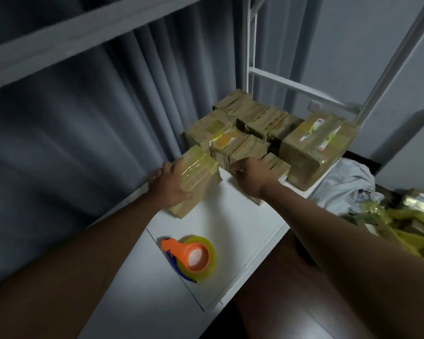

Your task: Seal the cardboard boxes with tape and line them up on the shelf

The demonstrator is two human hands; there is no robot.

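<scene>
A taped cardboard box [201, 174] lies on the white shelf [235, 216], and my left hand [171, 184] grips its left side. To its right, my right hand [251, 177] rests on top of another small box [278, 165], fingers curled over its near-left edge. Behind them several sealed boxes [250, 128] stand packed together in rows, with a larger sealed box [313, 145] at the right end. An orange tape dispenser [194, 255] holding a roll of clear yellowish tape lies flat on the shelf, nearer to me than both hands.
A grey curtain [83, 133] hangs behind the shelf on the left. White frame posts [252, 57] rise at the back right. Crumpled pale cloth [348, 182] and yellow plastic bags [402, 226] lie off the shelf's right edge, above a dark floor.
</scene>
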